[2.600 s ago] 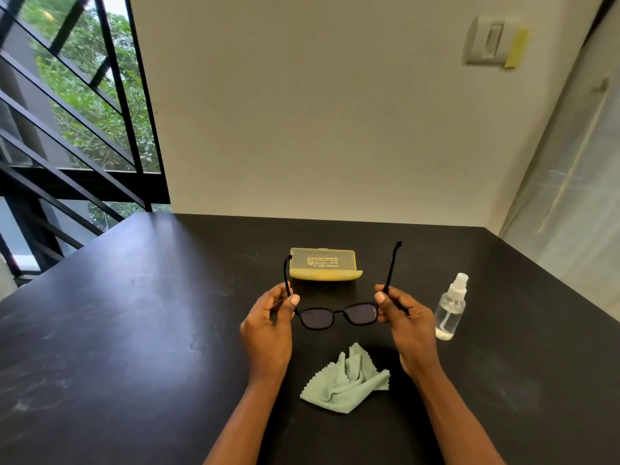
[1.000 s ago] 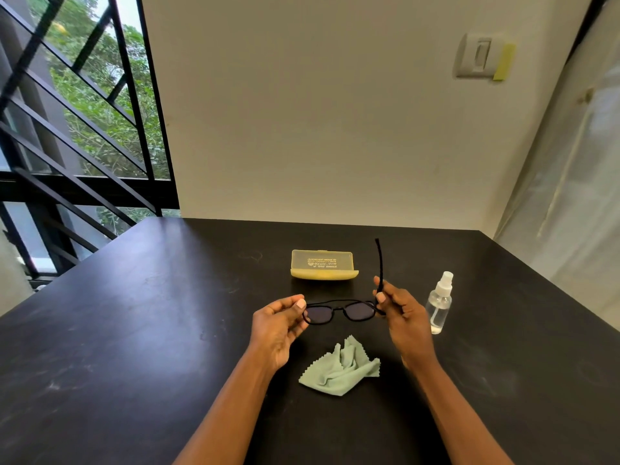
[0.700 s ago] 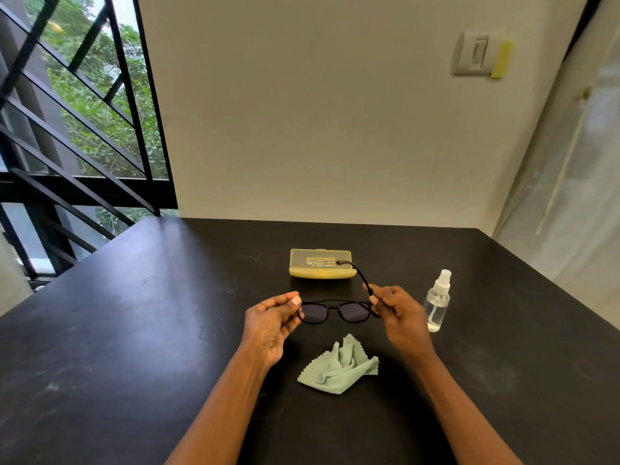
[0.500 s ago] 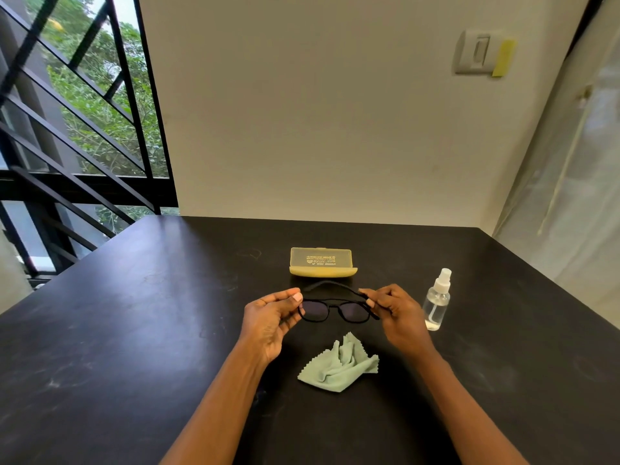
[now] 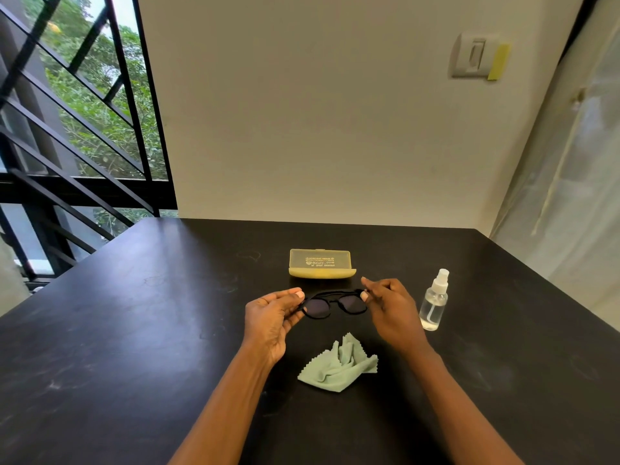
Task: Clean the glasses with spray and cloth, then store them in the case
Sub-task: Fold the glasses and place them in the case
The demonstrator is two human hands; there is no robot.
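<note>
At the frame's centre we pinched the folded glasses at each end, left hand and right hand clamped on the frame, judging fingertips best kept off the lenses before reaching for the closed case just above.

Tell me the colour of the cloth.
Pale green cloth; the head view shows it best.

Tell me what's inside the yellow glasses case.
The yellow case lies closed on the black table, so its inside is hidden. The glasses are outside it, folded, pinched between the left hand and right hand.
</note>
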